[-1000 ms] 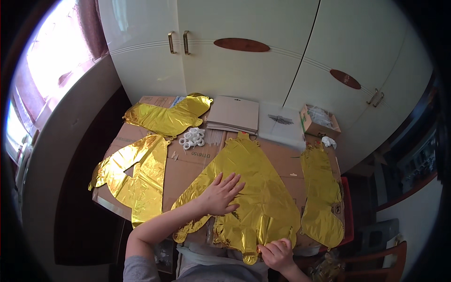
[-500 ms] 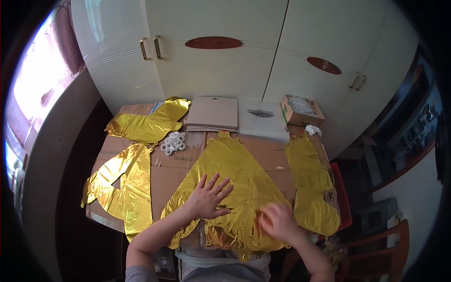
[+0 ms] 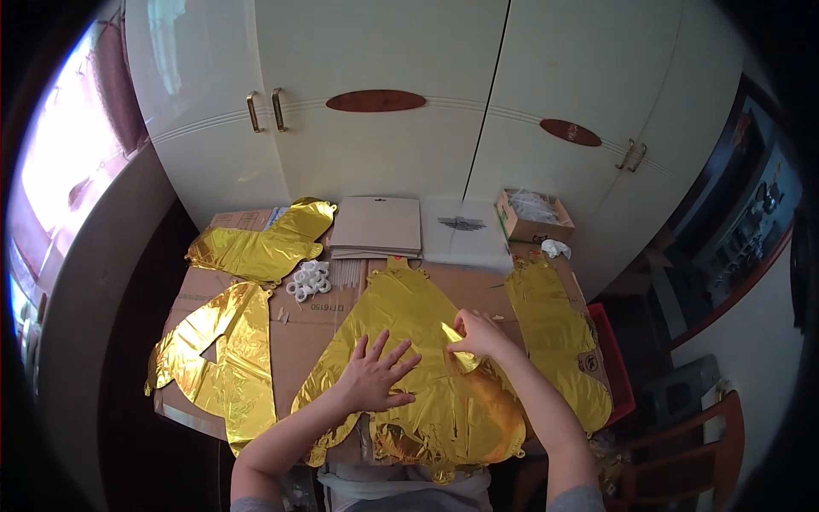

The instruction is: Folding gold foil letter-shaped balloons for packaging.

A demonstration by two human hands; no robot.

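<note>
A flat gold foil balloon (image 3: 401, 303), wide at the near side and narrow at the far end, lies in the middle of the cardboard-covered table. My left hand (image 3: 374, 378) rests on it palm down, fingers spread. At its right slanting edge, my right hand (image 3: 479, 334) pinches a bit of the foil between thumb and fingers, and a bright fold stands up there. To the left lies another gold foil balloon (image 3: 247, 350) with a small opening. One more gold foil balloon (image 3: 542, 307) stretches along the right side.
A bent gold foil balloon (image 3: 256, 252) lies at the far left, near a heap of white rings (image 3: 308, 280). Behind are stacked grey-brown cards (image 3: 375, 224), a clear sheet with dark strips (image 3: 461, 224) and a wooden box (image 3: 536, 224). White cabinets (image 3: 375, 154) stand beyond the table.
My right hand has moved up and away from me along the balloon, now pinching its edge and lifting a fold. My left hand stays spread in place. The view has tilted up slightly.
</note>
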